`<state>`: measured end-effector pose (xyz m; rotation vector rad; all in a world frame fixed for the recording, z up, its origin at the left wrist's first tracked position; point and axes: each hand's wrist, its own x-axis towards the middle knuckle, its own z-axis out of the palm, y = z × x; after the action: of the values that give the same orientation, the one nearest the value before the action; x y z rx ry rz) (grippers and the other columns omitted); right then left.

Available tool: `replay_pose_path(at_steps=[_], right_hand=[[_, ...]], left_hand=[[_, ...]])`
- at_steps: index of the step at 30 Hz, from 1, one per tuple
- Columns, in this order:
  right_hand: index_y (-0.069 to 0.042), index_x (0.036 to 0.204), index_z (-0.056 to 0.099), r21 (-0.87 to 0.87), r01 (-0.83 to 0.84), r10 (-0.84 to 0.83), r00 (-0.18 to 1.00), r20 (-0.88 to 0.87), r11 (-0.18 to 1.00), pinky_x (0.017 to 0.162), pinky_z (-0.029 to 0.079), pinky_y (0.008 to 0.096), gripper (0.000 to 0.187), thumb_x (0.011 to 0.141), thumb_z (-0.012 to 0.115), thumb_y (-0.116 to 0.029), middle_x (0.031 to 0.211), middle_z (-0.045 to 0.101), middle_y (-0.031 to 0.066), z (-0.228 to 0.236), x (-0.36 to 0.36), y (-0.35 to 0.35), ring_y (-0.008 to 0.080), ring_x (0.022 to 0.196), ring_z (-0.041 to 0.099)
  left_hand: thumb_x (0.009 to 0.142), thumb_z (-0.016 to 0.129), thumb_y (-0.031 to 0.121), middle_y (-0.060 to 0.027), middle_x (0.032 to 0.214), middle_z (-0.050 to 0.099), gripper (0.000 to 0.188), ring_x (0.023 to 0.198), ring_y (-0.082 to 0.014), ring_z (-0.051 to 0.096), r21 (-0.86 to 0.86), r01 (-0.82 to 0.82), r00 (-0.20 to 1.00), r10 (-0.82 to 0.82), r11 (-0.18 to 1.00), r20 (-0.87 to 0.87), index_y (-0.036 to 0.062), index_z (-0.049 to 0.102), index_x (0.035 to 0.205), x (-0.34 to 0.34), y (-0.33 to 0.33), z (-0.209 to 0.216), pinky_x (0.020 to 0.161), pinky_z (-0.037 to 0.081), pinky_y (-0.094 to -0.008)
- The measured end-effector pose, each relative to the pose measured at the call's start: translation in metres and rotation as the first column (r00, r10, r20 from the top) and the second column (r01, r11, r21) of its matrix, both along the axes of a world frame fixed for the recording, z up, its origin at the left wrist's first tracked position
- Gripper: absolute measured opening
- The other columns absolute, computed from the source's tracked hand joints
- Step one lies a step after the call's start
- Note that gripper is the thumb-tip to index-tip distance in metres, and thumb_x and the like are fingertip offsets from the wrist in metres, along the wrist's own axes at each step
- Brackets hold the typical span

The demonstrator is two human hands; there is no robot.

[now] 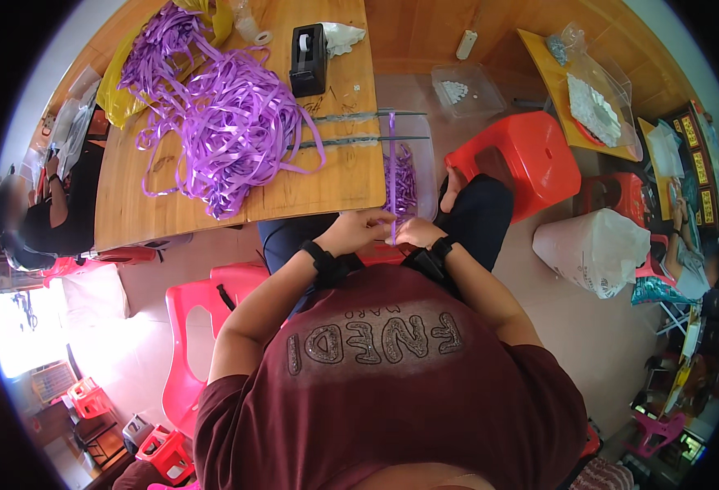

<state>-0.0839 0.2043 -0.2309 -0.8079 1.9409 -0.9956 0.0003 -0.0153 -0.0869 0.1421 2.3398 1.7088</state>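
Observation:
A narrow purple ribbon (392, 167) runs from two thin rods (363, 140), which jut past the table's right edge, down to my hands. My left hand (358, 232) pinches the ribbon near its lower end, fingers closed. Beside it, my right hand (416, 233) is also closed at the ribbon, with its fingertips partly hidden. Beneath the stretched ribbon, a clear plastic bin (426, 159) holds many short purple ribbon pieces (403, 184). On the table to the left lies a big tangled heap of purple ribbon (233, 122).
The wooden table (131, 200) also carries a black tape dispenser (308, 61) and a yellow plastic bag (119, 94). A red stool (531, 163) and a white sack (592, 249) stand on my right. A pink chair (184, 343) is at left. Other people sit at both sides.

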Motion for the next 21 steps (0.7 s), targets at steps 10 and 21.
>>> replay_pose_path(at_steps=[10, 21], right_hand=[[-0.001, 0.079, 0.075, 0.117, 0.064, -0.107, 0.909, 0.404, 0.991, 0.063, 0.048, 0.0257, 0.034, 0.08, 0.084, -0.034, 0.072, 0.068, 0.0018, 0.067, 0.019, -0.009, 0.0074, 0.065, 0.057], [-0.001, 0.087, 0.075, 0.116, 0.085, -0.133, 0.852, 0.506, 0.99, 0.068, 0.051, 0.0247, 0.031, 0.08, 0.084, -0.029, 0.079, 0.072, 0.0038, 0.068, 0.02, -0.006, 0.0109, 0.071, 0.065]], left_hand=[[0.088, 0.072, 0.021, -0.0092, 0.091, 0.07, 0.025, 0.078, -0.0159, 0.066, -0.102, -0.008, 0.99, 0.022, 0.995, 0.138, 0.0038, 0.069, 0.107, -0.005, 0.005, -0.017, 0.074, 0.053, -0.0308], [0.086, 0.074, 0.023, -0.0085, 0.092, 0.065, 0.025, 0.087, -0.023, 0.064, -0.178, 0.356, 0.934, -0.356, 0.917, 0.03, 0.0036, 0.07, 0.1, -0.01, -0.001, -0.04, 0.08, 0.05, -0.0323]])
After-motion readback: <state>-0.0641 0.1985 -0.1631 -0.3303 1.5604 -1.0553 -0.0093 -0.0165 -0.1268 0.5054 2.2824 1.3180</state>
